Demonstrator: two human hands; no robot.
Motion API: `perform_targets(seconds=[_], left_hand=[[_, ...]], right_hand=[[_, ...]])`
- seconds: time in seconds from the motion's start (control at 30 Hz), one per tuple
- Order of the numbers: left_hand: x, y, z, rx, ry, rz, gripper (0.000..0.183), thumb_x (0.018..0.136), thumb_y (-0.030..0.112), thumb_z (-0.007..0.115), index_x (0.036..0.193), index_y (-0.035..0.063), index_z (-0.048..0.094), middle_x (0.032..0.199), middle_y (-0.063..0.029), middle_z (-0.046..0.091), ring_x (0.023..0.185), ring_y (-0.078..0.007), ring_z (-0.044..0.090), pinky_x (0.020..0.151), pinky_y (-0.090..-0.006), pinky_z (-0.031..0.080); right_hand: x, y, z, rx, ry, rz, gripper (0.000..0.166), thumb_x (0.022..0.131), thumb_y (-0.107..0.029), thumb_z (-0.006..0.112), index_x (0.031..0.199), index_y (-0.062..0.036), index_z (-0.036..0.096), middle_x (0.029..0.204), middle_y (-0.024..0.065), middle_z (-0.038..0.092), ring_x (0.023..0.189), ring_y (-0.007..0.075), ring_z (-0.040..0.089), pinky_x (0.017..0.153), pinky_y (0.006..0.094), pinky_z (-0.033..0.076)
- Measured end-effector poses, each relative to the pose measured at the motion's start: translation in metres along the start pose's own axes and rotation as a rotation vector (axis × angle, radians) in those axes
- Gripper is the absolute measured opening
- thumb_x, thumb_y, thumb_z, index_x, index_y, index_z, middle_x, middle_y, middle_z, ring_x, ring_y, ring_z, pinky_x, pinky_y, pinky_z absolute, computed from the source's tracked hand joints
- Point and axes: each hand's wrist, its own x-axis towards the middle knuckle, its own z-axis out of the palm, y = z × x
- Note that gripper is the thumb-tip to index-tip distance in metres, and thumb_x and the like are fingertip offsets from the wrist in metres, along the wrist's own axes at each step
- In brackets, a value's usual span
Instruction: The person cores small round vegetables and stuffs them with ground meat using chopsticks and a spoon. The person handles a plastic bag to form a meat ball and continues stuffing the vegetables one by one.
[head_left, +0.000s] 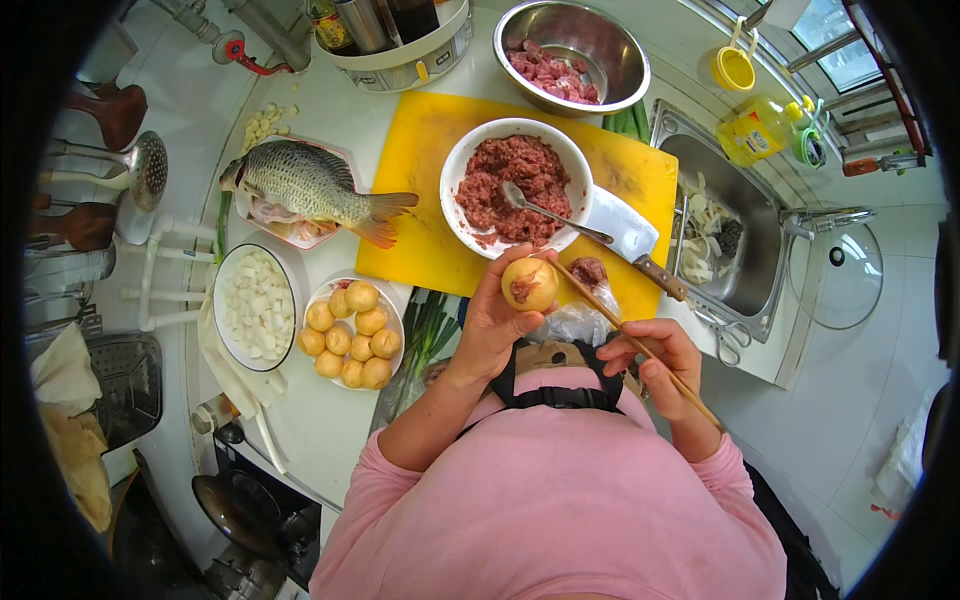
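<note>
My left hand (484, 330) holds a round, golden fried tofu puff (541, 277) between thumb and fingers, with reddish minced meat showing at an opening on top. In my right hand (666, 364) is a wooden chopstick (600, 307), slanting so that its far end comes beside the puff. Just beyond, a white bowl (451, 214) of minced meat (484, 176) rests on the yellow cutting board (409, 142). A metal spoon (555, 216) leans in the meat. To the left, a white plate (350, 322) carries several more puffs (338, 340).
A cleaver (626, 221) lies right of the bowl, its handle over the board's edge. Around stand a whole fish (300, 180) on a tray, a bowl of white cubes (259, 307), a steel basin (622, 64) with cut meat, and the sink (765, 277). Scissors (729, 345) lie beside it.
</note>
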Motion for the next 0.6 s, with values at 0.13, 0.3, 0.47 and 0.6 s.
perform_targets(seconds=[0.13,0.3,0.47,0.6], left_hand=[[0.002,-0.001,0.000,0.042,-0.016,0.003,0.073,0.077,0.011,0.077,0.139,0.0100,0.037,0.135,-0.0177,0.046,0.115,-0.0195,0.052,0.091,-0.0301,0.051],[0.003,-0.002,0.000,0.103,0.039,-0.008,0.070,0.078,0.005,0.074,0.138,0.0074,0.038,0.131,-0.0164,0.049,0.115,-0.0198,0.052,0.093,-0.0309,0.050],[0.005,-0.004,0.001,0.228,0.070,0.043,0.068,0.078,-0.001,0.073,0.136,0.0043,0.040,0.126,-0.0121,0.052,0.114,-0.0186,0.052,0.096,-0.0309,0.045],[0.006,-0.003,0.002,0.337,0.095,0.095,0.065,0.077,-0.003,0.074,0.134,0.0034,0.043,0.123,-0.0088,0.054,0.110,-0.0167,0.055,0.091,-0.0284,0.048]], right_hand=[[0.001,0.006,0.001,-0.044,-0.031,-0.047,0.040,0.095,-0.020,0.057,0.125,0.0036,0.047,0.106,0.0179,0.065,0.088,0.0191,0.065,0.080,0.0295,0.053],[0.001,0.007,0.003,-0.205,-0.067,-0.098,0.036,0.094,-0.018,0.058,0.121,0.0043,0.051,0.101,0.0172,0.067,0.083,0.0192,0.067,0.074,0.0299,0.054],[0.010,0.000,-0.001,-0.494,-0.147,-0.238,0.033,0.091,-0.017,0.061,0.115,0.0044,0.054,0.092,0.0164,0.069,0.075,0.0232,0.069,0.069,0.0310,0.055],[0.020,-0.014,-0.002,-0.739,-0.207,-0.348,0.029,0.089,-0.016,0.063,0.110,0.0029,0.057,0.085,0.0134,0.069,0.072,0.0244,0.069,0.066,0.0308,0.055]])
